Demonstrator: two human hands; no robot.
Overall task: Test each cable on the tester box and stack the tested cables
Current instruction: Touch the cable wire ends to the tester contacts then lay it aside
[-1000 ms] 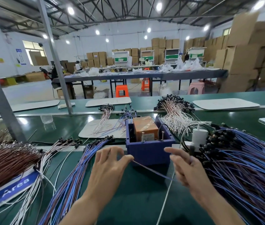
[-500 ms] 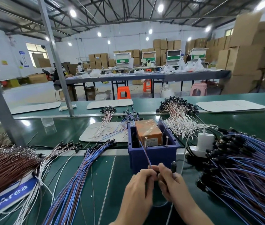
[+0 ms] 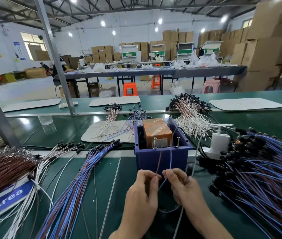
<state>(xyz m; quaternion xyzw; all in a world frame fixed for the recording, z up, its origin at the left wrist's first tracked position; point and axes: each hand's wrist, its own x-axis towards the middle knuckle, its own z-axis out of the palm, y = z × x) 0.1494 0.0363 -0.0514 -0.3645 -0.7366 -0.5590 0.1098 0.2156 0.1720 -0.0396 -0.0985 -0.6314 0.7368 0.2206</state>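
Left hand (image 3: 142, 195) and right hand (image 3: 183, 188) pinch cable (image 3: 170, 156), ends toward tester box (image 3: 145, 161).

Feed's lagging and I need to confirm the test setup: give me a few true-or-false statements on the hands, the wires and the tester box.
1. The left hand and the right hand each pinch one wire end. True.
2. The left hand holds the blue wire. False: it pinches the brown wire; the right hand pinches the blue wire.
3. The tester box stands just beyond the hands. True.
4. The white plug stands left of the box. False: the white plug is on its right.
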